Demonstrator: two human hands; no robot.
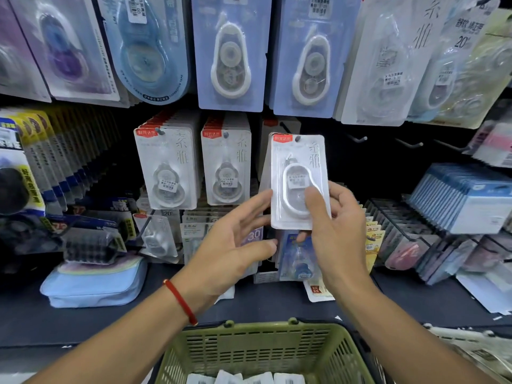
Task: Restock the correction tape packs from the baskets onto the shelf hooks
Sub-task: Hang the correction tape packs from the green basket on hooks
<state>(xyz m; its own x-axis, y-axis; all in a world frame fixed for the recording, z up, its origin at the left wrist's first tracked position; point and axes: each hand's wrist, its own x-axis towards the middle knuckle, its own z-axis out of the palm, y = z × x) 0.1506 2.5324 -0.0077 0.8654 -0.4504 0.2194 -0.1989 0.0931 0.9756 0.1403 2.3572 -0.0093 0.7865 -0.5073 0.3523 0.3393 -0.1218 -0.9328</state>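
My right hand (336, 231) pinches a white correction tape pack (297, 173), thumb on its front blister, holding it upright with its hang hole at a shelf hook (284, 126). One pack hangs behind it on that hook. My left hand (235, 239) hovers open just left of the pack, fingertips near its lower edge. Two full hooks of the same packs (169, 167) (225, 164) hang to the left. A green basket (249, 345) sits below my arms with several white packs (246, 378) inside.
Empty hooks (360, 139) (410, 142) stick out to the right of the pack. Larger blue and white tape packs (230, 56) hang above. A light blue pouch (97, 284) lies on the dark shelf ledge at left. Racks of blue cards (465, 198) stand at right.
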